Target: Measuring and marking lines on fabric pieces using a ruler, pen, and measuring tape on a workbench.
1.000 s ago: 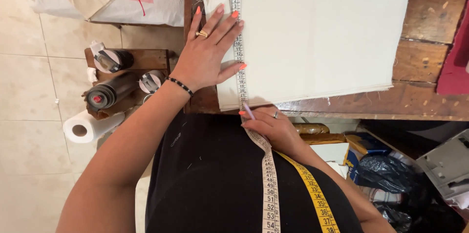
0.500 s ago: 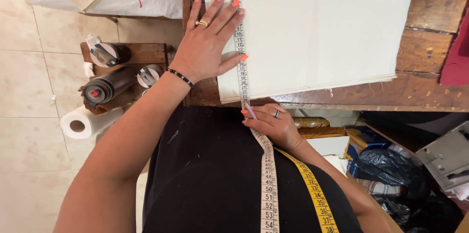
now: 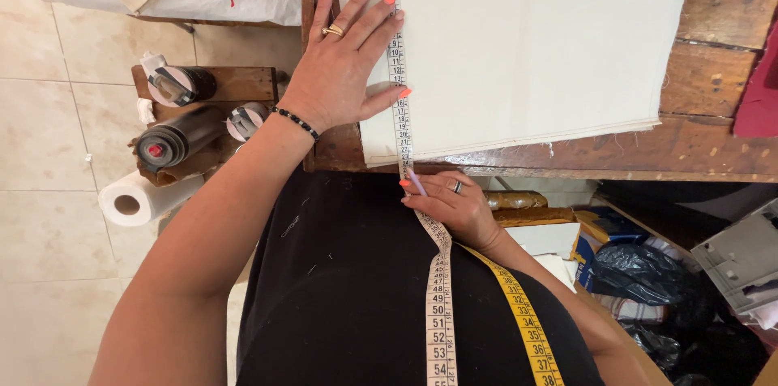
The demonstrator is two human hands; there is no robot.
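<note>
Limp tape measure (image 3: pixel 396 70) flat on cream cloth (image 3: pixel 527 46), left hand (image 3: pixel 344 62) spread, right hand's (image 3: pixel 454 208) grip pinched on it.

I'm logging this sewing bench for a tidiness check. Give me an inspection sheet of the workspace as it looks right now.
Surface: worn wooden table, scratched.
Job's things: cream cloth lying flat; measuring tape laid along its left edge, hanging off the table.
Clutter: dark red fabric at the table's right edge.
Grippers: left hand flat, pressing the tape onto the cloth; right hand pinching the tape at the near table edge.
Cables: nothing seen.
Surroundings: tiled floor, paper roll, dark rolls on a wooden stand, black bag.
</note>
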